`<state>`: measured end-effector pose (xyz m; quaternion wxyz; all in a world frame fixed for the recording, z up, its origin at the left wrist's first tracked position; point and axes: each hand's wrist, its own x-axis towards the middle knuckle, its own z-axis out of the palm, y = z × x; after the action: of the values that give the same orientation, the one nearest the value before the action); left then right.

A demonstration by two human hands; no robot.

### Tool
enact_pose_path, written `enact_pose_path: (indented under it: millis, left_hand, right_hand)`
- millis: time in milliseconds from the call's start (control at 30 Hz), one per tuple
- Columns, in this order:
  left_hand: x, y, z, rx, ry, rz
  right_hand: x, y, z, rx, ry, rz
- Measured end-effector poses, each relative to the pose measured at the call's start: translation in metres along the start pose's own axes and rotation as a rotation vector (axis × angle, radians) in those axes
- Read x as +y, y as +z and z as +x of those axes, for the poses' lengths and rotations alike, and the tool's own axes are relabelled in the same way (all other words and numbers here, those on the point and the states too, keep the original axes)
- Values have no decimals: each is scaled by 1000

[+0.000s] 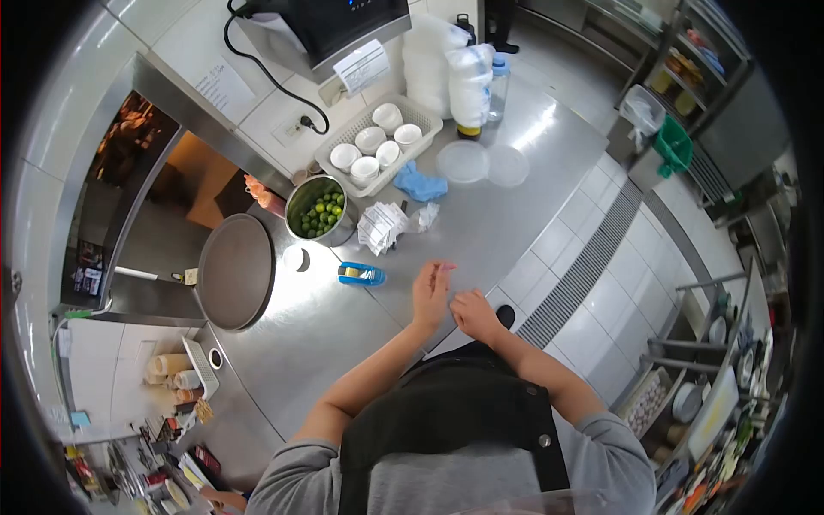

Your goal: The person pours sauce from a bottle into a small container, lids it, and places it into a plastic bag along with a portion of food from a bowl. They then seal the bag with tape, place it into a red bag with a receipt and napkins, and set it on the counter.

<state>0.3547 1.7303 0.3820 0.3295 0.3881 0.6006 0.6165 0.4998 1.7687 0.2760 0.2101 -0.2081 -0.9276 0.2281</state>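
Observation:
My left hand [431, 296] is held above the near edge of the steel counter [322, 365], its fingers bent and drawn together. Something small and pinkish shows at its fingertips, too small to name. Close beside it on the right, my right hand [475, 314] has its fingers curled in; whatever they may hold is hidden. The hands are slightly apart. Left of them lies a blue tape dispenser [360, 274]. Farther back sit a bunch of white paper slips [382, 227] and a crumpled blue cloth or glove [421, 182].
A metal pot of limes [319, 215] stands beside a round brown tray [236, 272]. Behind are a basket [433, 129] of white cups, stacked white containers [433, 64] and two clear lids [463, 162]. A floor drain [584, 262] runs right of the counter; shelving [687, 365] stands beyond.

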Motion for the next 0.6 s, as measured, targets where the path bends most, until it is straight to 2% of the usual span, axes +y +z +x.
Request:
enact_pose_path:
  millis: [100,167,200,300,400,433,467,500,533,567,600]
  left_hand:
    - [11,55,20,-79,-46,48]
    - [-8,87,38,-219,-91,80]
    - [-21,103,46,-290,-120,92]
    - [-51,142,87,-568,-17,557]
    - [-94,161,122,-525,504,923]
    - [-99,165,133,-589,497,952]
    - [-100,165,148,-650,496,980]
    - [-101,166,158,-714,494,1009]
    - [-102,169,161,-699,474,992]
    - [-99,170,162,-686,451,980]
    - [-98,168,162,-676,432,974]
  right_hand:
    - [26,-12,-15,-147,-113,81]
    - [51,-12,-26,-250,-157,81]
    - [55,-22,-24,-69,-206,186]
    - [87,-47,-37,-117,-151,255]
    - [164,-20,-105,-228,374,360]
    - [205,-10,-138,-275,574,399]
    - [262,9,-191,-413,669,317]
    - [353,70,-293,-764,556,-19]
    - [415,115,-401,-706,576,-313]
    - [405,12,-381,-1279,552,-518]
    - [418,-15,-403,-1258,844,-603]
